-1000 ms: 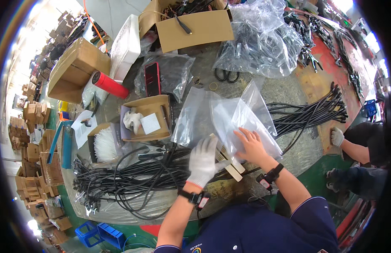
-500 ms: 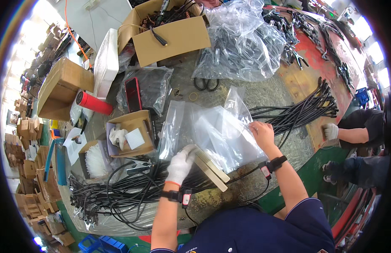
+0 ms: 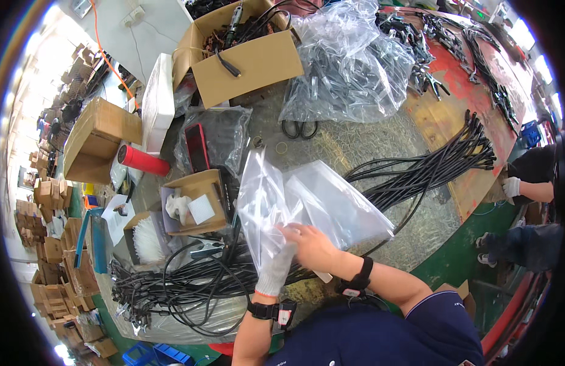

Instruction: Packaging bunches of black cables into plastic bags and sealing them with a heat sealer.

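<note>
Clear plastic bag noted at 12 o'clock of the gloved left hand, its lower part overlapping that hand's fingers; their spread and grip cannot be told. Bag is touched at its lower right by the bent fingers of the bare right hand; tightness of pinch cannot be told. Flat clear plastic seen at 1 o'clock of right hand.
</note>
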`<state>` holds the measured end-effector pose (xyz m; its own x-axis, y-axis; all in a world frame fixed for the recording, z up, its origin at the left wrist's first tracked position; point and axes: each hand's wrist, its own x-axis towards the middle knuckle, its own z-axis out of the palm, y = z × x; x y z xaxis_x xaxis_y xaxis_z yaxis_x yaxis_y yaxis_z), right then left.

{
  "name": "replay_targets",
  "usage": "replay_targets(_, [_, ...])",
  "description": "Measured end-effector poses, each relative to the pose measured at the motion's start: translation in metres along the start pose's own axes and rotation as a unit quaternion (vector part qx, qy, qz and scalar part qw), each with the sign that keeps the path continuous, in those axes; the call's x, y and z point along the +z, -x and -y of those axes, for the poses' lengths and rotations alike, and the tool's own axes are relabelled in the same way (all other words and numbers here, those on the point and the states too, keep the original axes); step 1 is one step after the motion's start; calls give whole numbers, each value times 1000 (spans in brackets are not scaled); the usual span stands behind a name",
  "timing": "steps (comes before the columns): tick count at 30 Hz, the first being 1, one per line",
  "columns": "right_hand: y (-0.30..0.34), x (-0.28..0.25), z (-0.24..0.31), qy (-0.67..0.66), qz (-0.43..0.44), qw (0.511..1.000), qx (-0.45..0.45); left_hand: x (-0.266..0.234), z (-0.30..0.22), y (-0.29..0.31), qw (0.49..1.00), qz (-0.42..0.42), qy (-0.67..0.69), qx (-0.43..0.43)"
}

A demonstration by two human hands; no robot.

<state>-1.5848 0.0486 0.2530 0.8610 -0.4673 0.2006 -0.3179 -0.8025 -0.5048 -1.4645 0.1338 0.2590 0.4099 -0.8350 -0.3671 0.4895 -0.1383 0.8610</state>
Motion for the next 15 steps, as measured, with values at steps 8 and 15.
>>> replay_targets(8, [40,-44,-112,137,-43,938,316,-87,-21,-1,937,-217,-200,190])
replay_targets(15, [7,-43,-133,63,114,963,234,-167,-13,41,840,-335,-382,190])
